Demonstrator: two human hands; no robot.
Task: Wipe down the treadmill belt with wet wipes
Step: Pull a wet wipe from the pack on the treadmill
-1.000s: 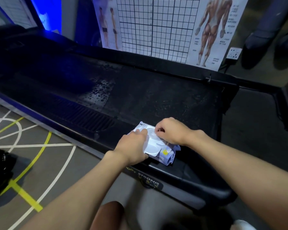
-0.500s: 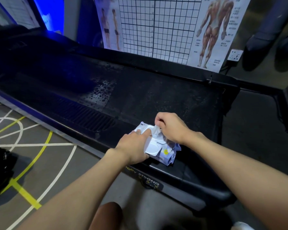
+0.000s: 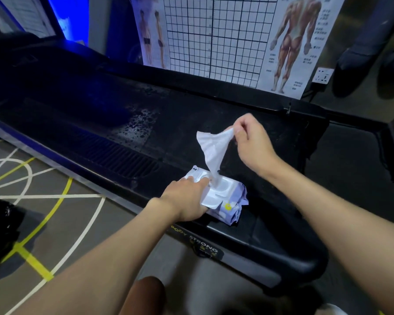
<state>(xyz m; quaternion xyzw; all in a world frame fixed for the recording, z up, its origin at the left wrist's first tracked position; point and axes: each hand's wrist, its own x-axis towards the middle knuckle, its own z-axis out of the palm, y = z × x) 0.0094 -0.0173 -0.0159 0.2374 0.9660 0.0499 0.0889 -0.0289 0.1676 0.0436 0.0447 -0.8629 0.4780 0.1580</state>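
The wipe (image 3: pixel 214 148) is half out of the pack (image 3: pixel 228 201). Its lower end is gathered into the pack's opening, and its upper corner is pinched by the fingers (image 3: pixel 239 128) of the right hand (image 3: pixel 251 144). It hangs stretched in the air above the belt (image 3: pixel 248 133) without touching it.

Its long axis rises from the opening and leans away from the person and a little to the right, towards the raised right hand. That line probably decides the next move: pulling further along it should free the sheet, while a sideways pull might tear it or drag a second one out.

The pack lies flat on the treadmill's near side rail (image 3: pixel 248 233), just beside the belt's edge, with its white lid flipped open towards the person. The left hand (image 3: pixel 187 198) rests on its near left part. That hand's fingers (image 3: pixel 200 181) are laid fairly straight over the top as far as the rim of the opening, pressing the pack down rather than gripping it. The thumb is hidden.

The belt runs beyond the pack and away to the left, with a speckled wet patch (image 3: pixel 137 126) well to the left of both hands. The right hand already holds the sheet over the belt, so it looks the natural one to wipe. No wiping with this sheet has begun.
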